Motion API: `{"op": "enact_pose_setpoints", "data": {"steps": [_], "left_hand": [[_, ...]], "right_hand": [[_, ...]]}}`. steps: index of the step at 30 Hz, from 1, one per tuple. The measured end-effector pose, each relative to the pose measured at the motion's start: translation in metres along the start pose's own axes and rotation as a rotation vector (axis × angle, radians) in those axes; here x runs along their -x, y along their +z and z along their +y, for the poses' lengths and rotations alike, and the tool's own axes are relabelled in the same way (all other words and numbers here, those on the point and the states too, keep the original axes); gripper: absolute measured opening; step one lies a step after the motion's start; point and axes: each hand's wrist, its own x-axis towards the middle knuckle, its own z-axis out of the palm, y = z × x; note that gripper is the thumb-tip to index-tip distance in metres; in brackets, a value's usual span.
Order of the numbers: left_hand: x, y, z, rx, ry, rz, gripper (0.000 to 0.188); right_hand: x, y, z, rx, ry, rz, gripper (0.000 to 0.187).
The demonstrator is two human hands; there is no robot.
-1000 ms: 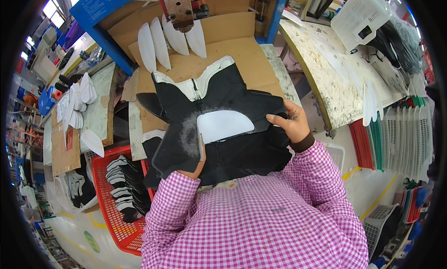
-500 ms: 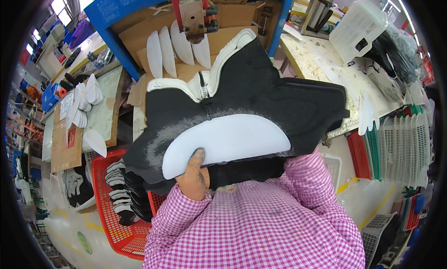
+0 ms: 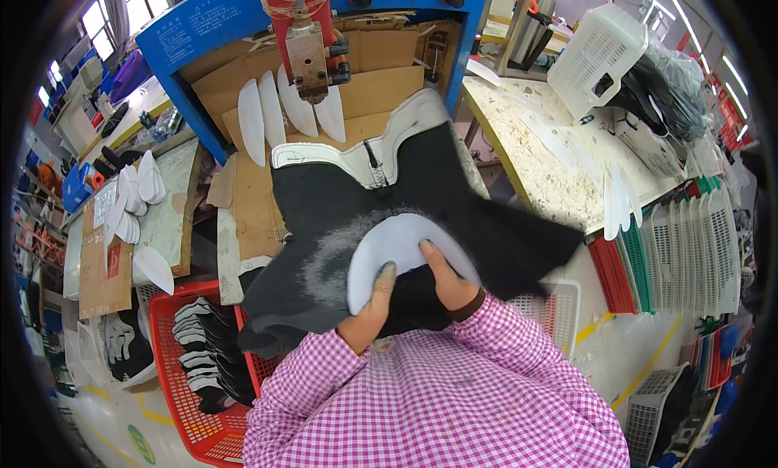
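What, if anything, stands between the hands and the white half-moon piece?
Nothing visible: the left hand and right hand both have thumbs on the white half-moon piece. The other fingers are hidden.

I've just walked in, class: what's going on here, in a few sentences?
A person in a checked sleeve holds a curved white piece against a black workpiece with both bare hands. The thumbs of the left hand and right hand lie on the white piece; the other fingers are hidden. Beyond are more white pieces and a machine head. At the left, a red basket holds stacked black-and-white pieces.
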Motion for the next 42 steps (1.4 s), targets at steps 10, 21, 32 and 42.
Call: {"op": "enact_pose_setpoints", "data": {"steps": [10, 21, 32, 42], "left_hand": [[-0.028, 0.013, -0.007, 0.547, -0.160, -0.171, 0.027], [-0.016, 0.018, -0.001, -0.500, 0.826, 0.104, 0.053], [-0.014, 0.014, 0.005, -0.355, 0.747, 0.072, 0.038], [-0.011, -0.004, 0.009, 0.642, 0.181, -0.095, 0.030]], "right_hand": [[-0.014, -0.029, 0.031, 0.260, -0.091, 0.042, 0.042], [-0.022, 0.001, 0.008, 0.445, -0.736, -0.033, 0.051], [-0.028, -0.008, 0.026, 0.631, -0.740, -0.028, 0.048], [-0.034, -0.049, 0.002, -0.358, 0.064, 0.090, 0.027]]}}
